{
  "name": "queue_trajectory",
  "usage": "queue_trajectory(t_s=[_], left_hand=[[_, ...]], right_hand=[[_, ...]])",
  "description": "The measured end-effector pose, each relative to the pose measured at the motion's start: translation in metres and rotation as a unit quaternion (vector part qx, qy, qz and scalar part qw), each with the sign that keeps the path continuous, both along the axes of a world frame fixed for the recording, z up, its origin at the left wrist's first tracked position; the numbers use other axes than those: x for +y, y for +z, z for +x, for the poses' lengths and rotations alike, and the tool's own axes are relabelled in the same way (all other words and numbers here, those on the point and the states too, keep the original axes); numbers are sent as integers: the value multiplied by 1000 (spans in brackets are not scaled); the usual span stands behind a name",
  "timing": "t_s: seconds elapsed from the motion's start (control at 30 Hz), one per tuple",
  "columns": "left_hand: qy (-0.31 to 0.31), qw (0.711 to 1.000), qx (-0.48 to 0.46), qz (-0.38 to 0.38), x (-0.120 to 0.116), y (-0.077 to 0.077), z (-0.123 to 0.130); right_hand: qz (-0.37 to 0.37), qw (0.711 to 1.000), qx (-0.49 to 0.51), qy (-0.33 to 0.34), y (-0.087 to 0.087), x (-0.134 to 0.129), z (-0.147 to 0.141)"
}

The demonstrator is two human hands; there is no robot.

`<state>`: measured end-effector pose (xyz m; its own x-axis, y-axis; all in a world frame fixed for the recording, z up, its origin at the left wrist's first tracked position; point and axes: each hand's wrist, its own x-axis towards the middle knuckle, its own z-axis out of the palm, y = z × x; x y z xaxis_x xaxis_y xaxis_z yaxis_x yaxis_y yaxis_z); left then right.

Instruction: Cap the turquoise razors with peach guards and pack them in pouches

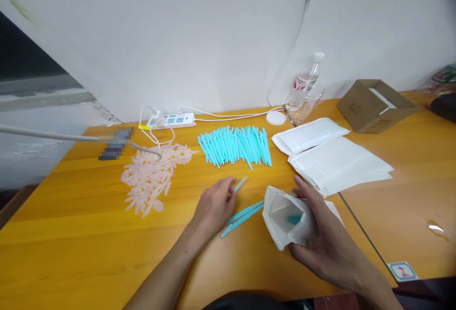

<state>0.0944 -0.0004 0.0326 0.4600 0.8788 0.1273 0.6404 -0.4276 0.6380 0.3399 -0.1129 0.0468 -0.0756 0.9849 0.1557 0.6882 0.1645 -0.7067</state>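
My left hand (215,205) is closed, its thumb and fingers pinching a slim light-blue plastic stick (241,184) whose tip pokes out past them. Just beside it, a pair of longer blue plastic sticks (243,218) lies on the table. My right hand (329,241) grips a white padded mailer bag (272,224), its mouth held wide and facing left. Inside the bag shows a bit of blue (295,218); how much it contains is hidden. Beyond my hands lies a dense row of blue plastic sticks (233,146).
Small pale-pink plastic pieces (149,177) are spread at left. A power strip (174,120) with cables sits by the wall. White mailers (338,162) are stacked at right, near a plastic bottle (302,84), a round white disc (276,118) and a cardboard box (370,105).
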Motion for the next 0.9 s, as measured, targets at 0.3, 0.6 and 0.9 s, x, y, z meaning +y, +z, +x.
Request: queue_trajectory(t_s=[0.3, 0.6, 0.9], left_hand=[[121, 911, -380, 107, -50, 68, -7], [-47, 972, -195, 122, -57, 42, 4], [-79, 992, 95, -1, -27, -4, 1]], right_hand=[[1, 1000, 0, 9, 8, 11, -18], [14, 999, 40, 27, 10, 9, -25], [3, 1000, 26, -9, 8, 3, -3]])
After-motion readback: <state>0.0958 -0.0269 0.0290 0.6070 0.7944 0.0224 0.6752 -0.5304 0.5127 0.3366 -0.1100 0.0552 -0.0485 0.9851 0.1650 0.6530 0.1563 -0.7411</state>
